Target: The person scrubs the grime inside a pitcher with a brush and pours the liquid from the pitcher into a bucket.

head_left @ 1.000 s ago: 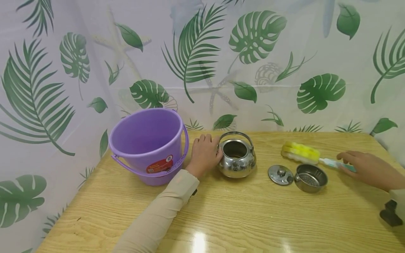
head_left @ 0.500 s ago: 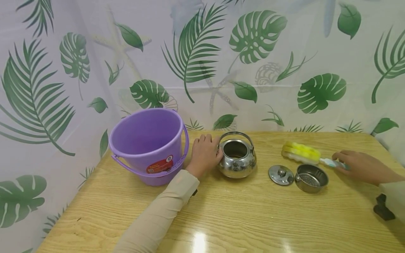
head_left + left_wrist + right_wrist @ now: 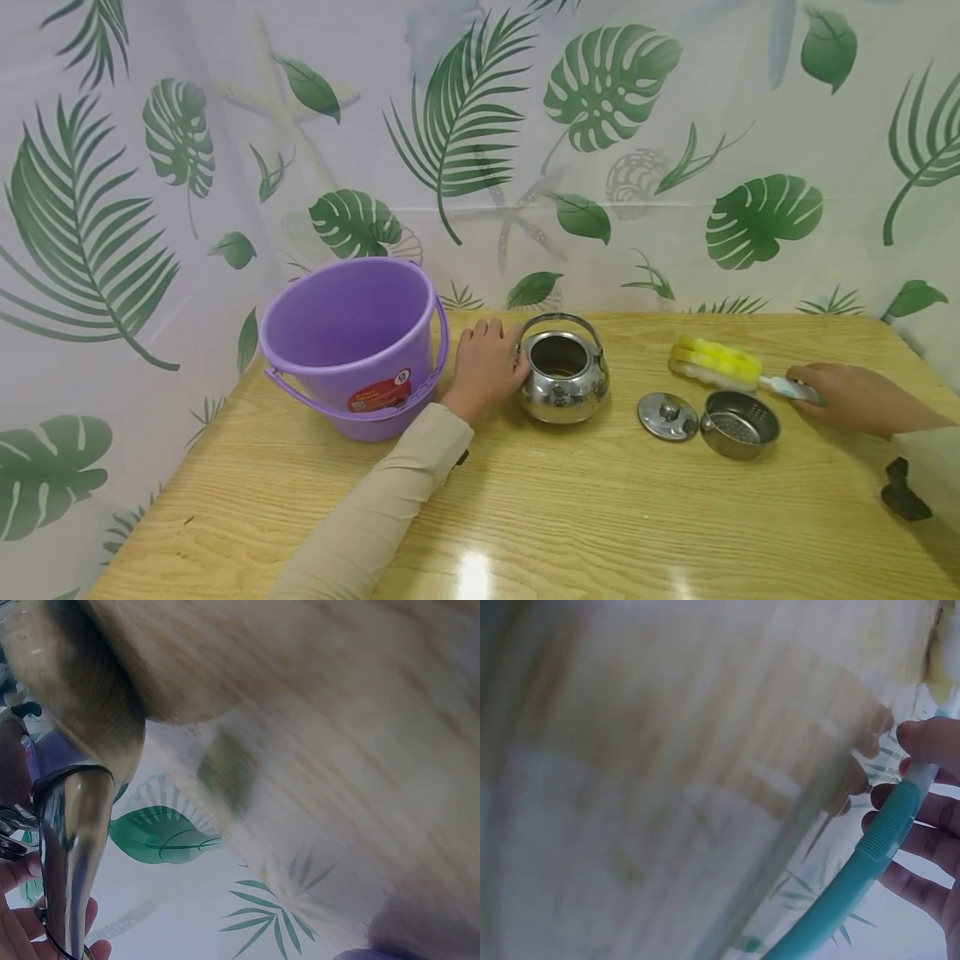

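My left hand point(image 3: 487, 367) is at the left side of a shiny steel teapot point(image 3: 562, 392), which stands lidless with its hoop handle upright. In the left wrist view, fingers point(image 3: 30, 934) curl round the teapot's spout point(image 3: 73, 855). Over at the right, my right hand point(image 3: 855, 398) grips the white and teal handle of a sponge brush point(image 3: 716, 364). That brush lies on the table, its yellow and white head pointing left. The right wrist view shows thumb and fingers on either side of the teal handle point(image 3: 844, 889).
Between the teapot and the right hand lie a steel lid point(image 3: 667, 417) and a perforated strainer basket point(image 3: 740, 425), close together. A purple bucket point(image 3: 345, 383) stands left of the left hand. Behind the wooden table point(image 3: 570, 517) hangs a leaf-patterned sheet point(image 3: 480, 167).
My right hand has moved left along the brush handle and closed round it. The left hand and the teapot have stayed in place.
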Motion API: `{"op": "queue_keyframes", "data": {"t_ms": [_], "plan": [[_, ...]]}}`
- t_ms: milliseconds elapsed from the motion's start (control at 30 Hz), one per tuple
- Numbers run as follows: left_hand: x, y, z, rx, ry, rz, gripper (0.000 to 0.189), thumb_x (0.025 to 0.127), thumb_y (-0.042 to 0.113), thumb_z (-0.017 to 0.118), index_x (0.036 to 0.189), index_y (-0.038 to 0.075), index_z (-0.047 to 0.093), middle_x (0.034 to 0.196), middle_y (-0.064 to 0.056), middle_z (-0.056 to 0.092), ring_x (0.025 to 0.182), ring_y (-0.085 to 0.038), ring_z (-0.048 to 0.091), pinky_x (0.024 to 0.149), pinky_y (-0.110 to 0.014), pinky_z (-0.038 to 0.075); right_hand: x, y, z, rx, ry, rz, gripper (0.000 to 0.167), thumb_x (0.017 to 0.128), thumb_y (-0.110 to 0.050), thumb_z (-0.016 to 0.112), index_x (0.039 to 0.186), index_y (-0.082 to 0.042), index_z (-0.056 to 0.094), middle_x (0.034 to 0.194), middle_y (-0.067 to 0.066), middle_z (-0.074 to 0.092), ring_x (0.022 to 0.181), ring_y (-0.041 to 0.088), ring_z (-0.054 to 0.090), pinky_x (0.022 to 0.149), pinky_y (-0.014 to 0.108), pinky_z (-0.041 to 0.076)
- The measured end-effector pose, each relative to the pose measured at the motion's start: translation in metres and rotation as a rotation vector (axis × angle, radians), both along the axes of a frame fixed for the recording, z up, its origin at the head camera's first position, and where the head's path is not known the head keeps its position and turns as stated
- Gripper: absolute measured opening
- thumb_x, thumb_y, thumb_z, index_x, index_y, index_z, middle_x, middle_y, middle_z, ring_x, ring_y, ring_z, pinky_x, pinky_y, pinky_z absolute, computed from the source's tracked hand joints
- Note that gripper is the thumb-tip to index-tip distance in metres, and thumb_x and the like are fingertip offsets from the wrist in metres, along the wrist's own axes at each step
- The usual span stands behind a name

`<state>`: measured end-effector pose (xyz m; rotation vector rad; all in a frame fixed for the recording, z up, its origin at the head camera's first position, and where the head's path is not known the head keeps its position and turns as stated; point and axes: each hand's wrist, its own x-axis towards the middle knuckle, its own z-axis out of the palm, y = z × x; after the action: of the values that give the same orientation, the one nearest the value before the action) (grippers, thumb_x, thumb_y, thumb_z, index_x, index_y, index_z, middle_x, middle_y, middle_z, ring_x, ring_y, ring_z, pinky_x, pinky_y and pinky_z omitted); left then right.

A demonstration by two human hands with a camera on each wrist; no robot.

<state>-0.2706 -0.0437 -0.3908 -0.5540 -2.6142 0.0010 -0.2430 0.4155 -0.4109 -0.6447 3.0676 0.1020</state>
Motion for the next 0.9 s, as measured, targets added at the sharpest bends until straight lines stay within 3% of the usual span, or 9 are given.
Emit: {"op": "queue_keyframes", "data": {"t_ms": [333, 767, 900], "plan": [[0.001, 0.000, -0.001, -0.010, 0.008, 0.007, 0.024, 0.090, 0.033, 0.048, 0.106, 0.019, 0.057, 0.090, -0.003, 0.056, 0.085, -0.021, 0.051, 0.076, -0.035, 0.044, 0.004, -0.006, 0.006, -0.006, 0.063, 0.026, 0.028, 0.079, -0.018, 0.068, 0.097, 0.003, 0.060, 0.076, 0.003, 0.062, 0.061, 0.011, 0.051, 0.055, 0.037, 0.046], [-0.002, 0.000, -0.001, -0.017, 0.001, 0.011, 0.027, 0.091, 0.034, 0.047, 0.110, 0.019, 0.057, 0.093, -0.002, 0.057, 0.087, -0.020, 0.052, 0.077, -0.035, 0.044, 0.001, -0.005, 0.019, 0.025, 0.224, 0.060, 0.031, 0.077, -0.014, 0.069, 0.096, 0.007, 0.058, 0.081, 0.013, 0.060, 0.057, 0.015, 0.054, 0.052, 0.038, 0.047], [-0.002, 0.000, -0.002, -0.017, -0.004, 0.010, 0.027, 0.091, 0.034, 0.047, 0.110, 0.019, 0.057, 0.093, -0.003, 0.057, 0.087, -0.021, 0.052, 0.077, -0.035, 0.044, 0.001, -0.007, 0.021, 0.028, 0.288, 0.087, 0.029, 0.076, -0.013, 0.070, 0.094, 0.006, 0.058, 0.077, 0.010, 0.057, 0.054, 0.013, 0.050, 0.048, 0.035, 0.045]]}}
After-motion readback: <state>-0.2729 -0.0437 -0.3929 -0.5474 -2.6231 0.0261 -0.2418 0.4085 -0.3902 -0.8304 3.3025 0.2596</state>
